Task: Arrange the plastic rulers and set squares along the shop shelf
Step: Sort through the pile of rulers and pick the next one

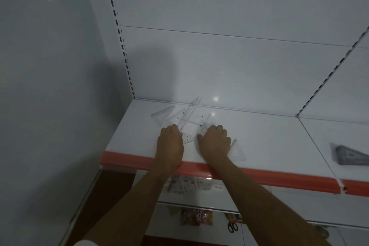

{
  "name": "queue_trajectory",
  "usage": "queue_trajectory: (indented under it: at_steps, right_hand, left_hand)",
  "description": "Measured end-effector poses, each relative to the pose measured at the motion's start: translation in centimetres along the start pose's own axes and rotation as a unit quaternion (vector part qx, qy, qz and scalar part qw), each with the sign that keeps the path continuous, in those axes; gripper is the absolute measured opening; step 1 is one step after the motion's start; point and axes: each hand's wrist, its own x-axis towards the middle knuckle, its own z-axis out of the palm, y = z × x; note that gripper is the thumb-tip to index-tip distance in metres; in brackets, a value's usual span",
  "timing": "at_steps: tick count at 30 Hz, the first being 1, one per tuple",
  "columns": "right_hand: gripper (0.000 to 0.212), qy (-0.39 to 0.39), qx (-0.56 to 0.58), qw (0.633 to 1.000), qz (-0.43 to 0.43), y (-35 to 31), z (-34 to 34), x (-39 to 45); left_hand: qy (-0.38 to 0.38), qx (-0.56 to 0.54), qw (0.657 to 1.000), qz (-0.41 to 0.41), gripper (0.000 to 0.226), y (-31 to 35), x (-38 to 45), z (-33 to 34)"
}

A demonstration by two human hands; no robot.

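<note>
Several clear plastic rulers and set squares lie in a loose heap on the white shop shelf (259, 138). A clear set square (162, 115) lies at the left of the heap. A long ruler (190, 110) slants up against the back panel. My left hand (170, 142) rests knuckles up on a short numbered ruler (188, 138), fingers curled over its end. My right hand (215, 142) lies on the heap's right side, fingers bent over a clear piece. Another clear set square (237, 151) pokes out from under its right side.
The shelf's front edge carries a red strip (279, 177). A grey stack of set squares (351, 155) lies on the adjoining shelf at the right. Lower shelves hold packets (196, 216) and black scissors (232, 226). A slotted upright (121, 42) borders the shelf on the left.
</note>
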Motion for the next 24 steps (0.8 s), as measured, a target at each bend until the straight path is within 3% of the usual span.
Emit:
queue_trajectory:
  at_steps: [6,9,11,14,18,21,24]
  right_hand:
    - [0.057,-0.039,0.07,0.995,0.055,0.0,-0.2,1.1]
    - [0.036,-0.014,0.057,0.998,0.012,0.5,0.0,1.1]
    - [0.022,0.003,0.108,0.994,-0.002,1.4,0.2,1.2]
    - [0.01,0.015,0.281,0.96,-0.009,3.2,-0.5,1.0]
    - [0.014,0.007,0.403,0.915,-0.022,5.2,-2.1,1.0]
    - [0.006,-0.015,0.457,0.889,-0.021,6.5,-2.8,0.9]
    - [0.009,-0.007,0.458,0.889,-0.029,8.0,-3.1,0.5]
  left_hand:
    - [0.005,0.014,1.0,0.011,0.019,-0.2,0.0,0.2]
    - [0.007,0.017,1.0,0.022,0.017,0.0,0.0,0.1]
    - [0.016,0.017,0.999,0.023,0.014,0.1,-0.1,0.0]
    - [0.049,0.012,0.998,0.029,0.009,0.2,-0.3,-0.2]
    - [0.043,-0.013,0.999,0.022,0.012,0.2,-0.6,-0.4]
    - [0.004,-0.037,0.999,-0.01,0.028,0.4,-0.6,-0.6]
    - [-0.007,-0.085,0.996,-0.038,0.037,0.7,-0.9,-1.0]
